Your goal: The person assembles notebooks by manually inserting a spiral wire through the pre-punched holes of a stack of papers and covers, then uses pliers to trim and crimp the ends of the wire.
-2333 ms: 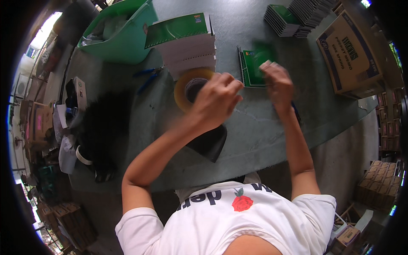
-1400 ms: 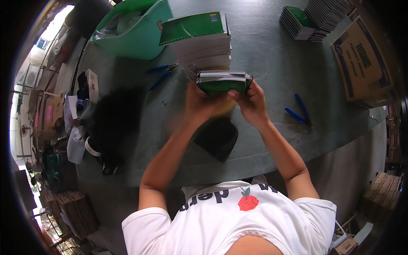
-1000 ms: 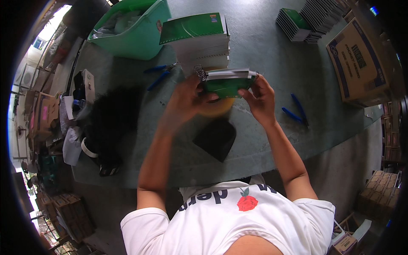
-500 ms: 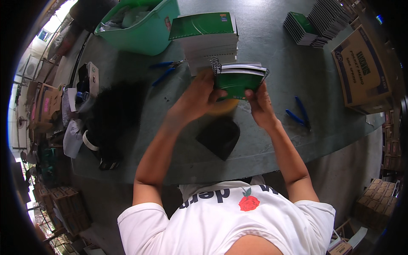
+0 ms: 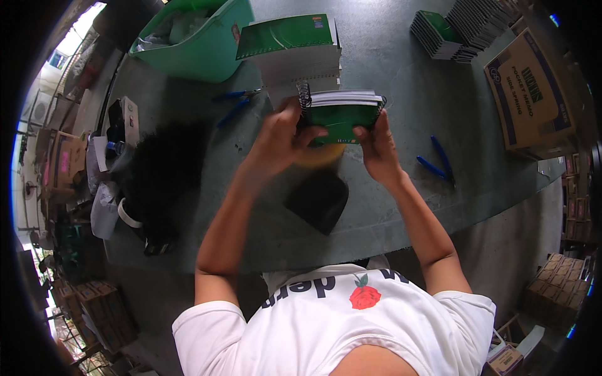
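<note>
Both hands hold a small green-covered spiral notebook [image 5: 342,117] above the table, its white page edges facing up. My left hand [image 5: 279,135] grips its left end, thumb against the cover and fingers beside the wire coil [image 5: 304,94]. On the right end, my right hand [image 5: 379,149] has its thumb on the cover and its fingers behind. Wire loops show at both ends; whether this is one notebook or more I cannot tell. Just beyond stands a tall stack of green-covered books [image 5: 288,36] with punched edges. A black flat piece [image 5: 318,199] lies below the hands.
Blue-handled pliers [image 5: 439,163] lie at right, another blue-handled pair [image 5: 235,106] at left. A green tub [image 5: 188,59] holds plastic bags. Finished-looking spiral notebooks [image 5: 436,34] are stacked at the far right, near a cardboard box [image 5: 530,94]. Something black and fuzzy [image 5: 163,175] lies left.
The notebook's pages sit closer together, and it is held more level. Both hands keep their grip; the whole view has shifted slightly.
</note>
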The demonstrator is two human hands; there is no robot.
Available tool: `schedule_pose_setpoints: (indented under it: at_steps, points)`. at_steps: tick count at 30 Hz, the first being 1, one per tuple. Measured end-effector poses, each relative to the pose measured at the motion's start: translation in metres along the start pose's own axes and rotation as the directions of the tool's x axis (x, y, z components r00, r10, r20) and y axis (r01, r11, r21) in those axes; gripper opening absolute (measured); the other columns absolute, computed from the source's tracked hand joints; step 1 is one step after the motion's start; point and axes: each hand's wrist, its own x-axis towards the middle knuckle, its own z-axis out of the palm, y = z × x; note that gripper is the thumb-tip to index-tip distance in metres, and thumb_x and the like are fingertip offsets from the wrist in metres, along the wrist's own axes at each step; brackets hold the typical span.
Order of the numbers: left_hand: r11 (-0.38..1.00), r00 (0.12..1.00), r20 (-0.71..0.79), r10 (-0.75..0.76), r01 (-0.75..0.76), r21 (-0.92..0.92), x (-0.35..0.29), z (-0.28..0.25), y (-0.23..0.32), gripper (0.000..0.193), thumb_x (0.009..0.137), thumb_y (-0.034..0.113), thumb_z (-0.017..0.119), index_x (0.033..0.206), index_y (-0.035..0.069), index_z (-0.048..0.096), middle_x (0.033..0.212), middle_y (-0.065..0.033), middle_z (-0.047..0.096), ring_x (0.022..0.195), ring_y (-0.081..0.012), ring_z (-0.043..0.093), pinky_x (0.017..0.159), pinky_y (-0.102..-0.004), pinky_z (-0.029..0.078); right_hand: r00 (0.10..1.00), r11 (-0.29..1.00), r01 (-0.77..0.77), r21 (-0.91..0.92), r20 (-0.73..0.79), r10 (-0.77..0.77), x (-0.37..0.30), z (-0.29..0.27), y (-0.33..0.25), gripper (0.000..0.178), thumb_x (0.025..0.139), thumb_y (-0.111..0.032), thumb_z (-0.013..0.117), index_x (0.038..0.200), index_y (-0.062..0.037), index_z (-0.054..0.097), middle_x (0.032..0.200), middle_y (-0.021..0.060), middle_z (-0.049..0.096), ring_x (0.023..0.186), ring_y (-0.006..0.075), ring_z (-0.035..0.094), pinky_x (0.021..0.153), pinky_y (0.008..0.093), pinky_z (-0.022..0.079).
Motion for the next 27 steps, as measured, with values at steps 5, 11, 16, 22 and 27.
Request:
schedule_pose_setpoints:
  at_steps: [5, 11, 16, 22, 27]
  points:
    - [0.995, 0.996, -0.067, -0.059, 0.064, 0.076, -0.01, -0.008, 0.013, 0.027, 0.076, 0.004, 0.069, 0.102, -0.001, 0.06, 0.078, -0.0074, 0.063, 0.068, -0.0115, 0.059, 0.063, -0.0266, 0.047, 0.995, 0.959, -0.096, -0.265, -0.005, 0.098, 0.015, -0.025, -0.015, 0.013, 0.094, -0.014, 0.046, 0.103, -0.0049, 0.043, 0.083, 0.0073, 0.051, 0.073, 0.0174, 0.051, 0.064, 0.0318, 0.044]
    - [0.94, 0.92, -0.328, -0.213, 0.285, 0.19, -0.05, -0.072, -0.009, 0.018, 0.079, 0.009, 0.066, 0.093, -0.002, 0.062, 0.073, -0.0081, 0.062, 0.063, -0.016, 0.061, 0.059, -0.028, 0.046, 0.864, 0.898, -0.386, 0.211, -0.257, 0.433, 0.062, -0.157, 0.017, 0.023, 0.093, -0.026, 0.051, 0.102, -0.0046, 0.054, 0.085, 0.0025, 0.058, 0.07, 0.0111, 0.055, 0.058, 0.0271, 0.044]
    - [0.519, 0.821, -0.45, -0.35, 0.571, 0.637, -0.125, -0.1, -0.089, 0.016, 0.08, 0.014, 0.064, 0.082, -0.001, 0.06, 0.083, -0.0125, 0.063, 0.072, -0.0271, 0.062, 0.065, -0.0358, 0.049, 0.715, 0.545, -0.681, -0.49, -0.281, 0.641, 0.059, -0.166, 0.084, 0.031, 0.09, -0.021, 0.051, 0.11, 0.0026, 0.051, 0.096, 0.0148, 0.058, 0.086, 0.0207, 0.058, 0.068, 0.0319, 0.049]
    - [0.252, 0.817, -0.482, -0.315, 0.562, 0.788, -0.132, -0.079, -0.107, 0.02, 0.082, 0.017, 0.062, 0.087, 0.0, 0.052, 0.085, -0.0148, 0.059, 0.078, -0.0301, 0.064, 0.067, -0.0344, 0.054, 0.795, 0.29, -0.593, -0.751, -0.49, 0.358, 0.05, -0.156, 0.09, 0.049, 0.083, -0.026, 0.061, 0.122, 0.001, 0.048, 0.131, 0.0196, 0.04, 0.111, 0.0345, 0.05, 0.097, 0.0395, 0.038]
    - [0.182, 0.778, -0.503, -0.376, 0.595, 0.783, -0.117, -0.085, -0.117, 0.023, 0.084, 0.02, 0.057, 0.09, 0.0, 0.047, 0.082, -0.0166, 0.059, 0.07, -0.0298, 0.065, 0.058, -0.0338, 0.055, 0.913, 0.378, -0.188, -0.907, -0.303, -0.272, 0.093, -0.155, 0.052, 0.046, 0.078, -0.019, 0.066, 0.12, -0.006, 0.053, 0.126, 0.0186, 0.047, 0.117, 0.0329, 0.046, 0.101, 0.0401, 0.034]
